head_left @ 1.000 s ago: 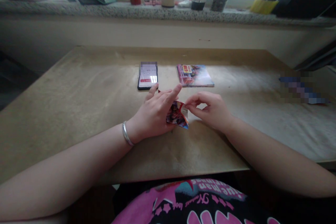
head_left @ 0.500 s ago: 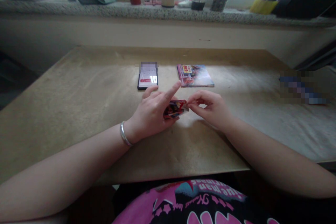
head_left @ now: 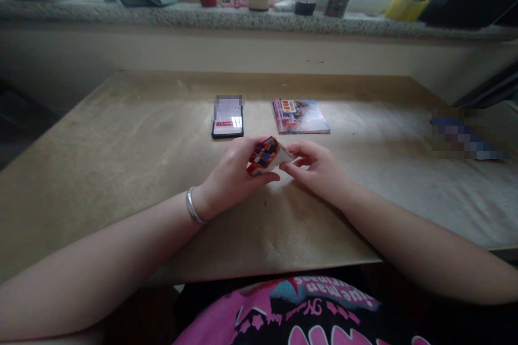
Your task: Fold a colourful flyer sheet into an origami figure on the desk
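A small folded piece of colourful printed paper [head_left: 266,155] is held just above the tan table [head_left: 121,161], in front of me. My left hand [head_left: 230,180], with a silver bangle on the wrist, grips its left side, thumb underneath and fingers curled over the top. My right hand [head_left: 319,170] pinches its right corner between thumb and fingertips. Both wrists rest on the tabletop.
A phone [head_left: 227,121] with a lit screen lies flat beyond my hands. A stack of colourful printed sheets [head_left: 300,116] lies to its right. A blurred blue item [head_left: 465,137] sits at the far right. The stone windowsill [head_left: 243,19] holds bottles and jars.
My left forefinger, stretched out before, has curled down onto the paper. The paper has been turned and lifted, its patterned face now up. My right hand has shifted slightly left.
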`<state>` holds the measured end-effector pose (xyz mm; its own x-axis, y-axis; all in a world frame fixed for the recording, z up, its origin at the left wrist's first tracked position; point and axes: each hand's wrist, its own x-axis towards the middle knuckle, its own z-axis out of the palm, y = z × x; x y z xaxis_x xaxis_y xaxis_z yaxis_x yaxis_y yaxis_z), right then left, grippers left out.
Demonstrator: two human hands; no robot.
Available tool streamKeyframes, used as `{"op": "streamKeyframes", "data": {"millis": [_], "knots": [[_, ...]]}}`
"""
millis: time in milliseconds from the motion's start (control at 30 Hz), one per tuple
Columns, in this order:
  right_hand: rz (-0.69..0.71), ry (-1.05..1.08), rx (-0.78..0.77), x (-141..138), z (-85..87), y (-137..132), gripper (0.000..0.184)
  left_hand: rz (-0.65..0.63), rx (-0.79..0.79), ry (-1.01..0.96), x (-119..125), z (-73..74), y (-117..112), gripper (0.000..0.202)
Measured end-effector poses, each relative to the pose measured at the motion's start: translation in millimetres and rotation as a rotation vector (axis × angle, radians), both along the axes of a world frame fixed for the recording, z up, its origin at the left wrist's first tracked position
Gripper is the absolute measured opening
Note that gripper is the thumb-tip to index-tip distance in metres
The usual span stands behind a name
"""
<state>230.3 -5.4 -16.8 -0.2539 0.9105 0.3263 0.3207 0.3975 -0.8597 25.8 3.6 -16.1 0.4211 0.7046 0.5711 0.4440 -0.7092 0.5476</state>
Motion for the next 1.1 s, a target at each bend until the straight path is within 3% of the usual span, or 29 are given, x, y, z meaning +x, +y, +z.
{"op": "streamKeyframes", "data": {"millis": [267, 400, 533, 700, 833, 933, 1100], "knots": [[-0.055, 0.067, 0.046, 0.1, 0.4, -1.4, 0.016, -0.046, -0.101, -0.07, 1.1, 4.5, -1.0, 0.038], [-0.016, 0.137, 0.054, -1.7, 0.9, -2.2, 0.015, -0.104, -0.09, -0.078, 3.0, 7.9, -2.7, 0.024], [0.011, 0.179, 0.082, -2.0, 0.9, -3.3, 0.016, -0.146, -0.036, -0.085, 3.2, 7.8, -2.4, 0.025], [0.014, 0.109, 0.266, -1.3, 7.7, -7.7, 0.003, -0.175, 0.002, -0.074, 4.4, 7.8, -2.5, 0.03], [-0.043, -0.026, 0.372, -2.0, 12.6, -11.2, 0.004, -0.181, 0.018, -0.06, 6.5, 10.7, -4.3, 0.027], [-0.044, -0.029, 0.329, -3.7, 10.0, -11.4, 0.003, -0.169, 0.039, -0.058, 7.6, 11.6, -5.0, 0.025], [-0.039, 0.103, 0.161, -6.4, 0.0, -6.9, 0.017, -0.166, 0.028, -0.077, 8.2, 9.5, -3.6, 0.021]]}}
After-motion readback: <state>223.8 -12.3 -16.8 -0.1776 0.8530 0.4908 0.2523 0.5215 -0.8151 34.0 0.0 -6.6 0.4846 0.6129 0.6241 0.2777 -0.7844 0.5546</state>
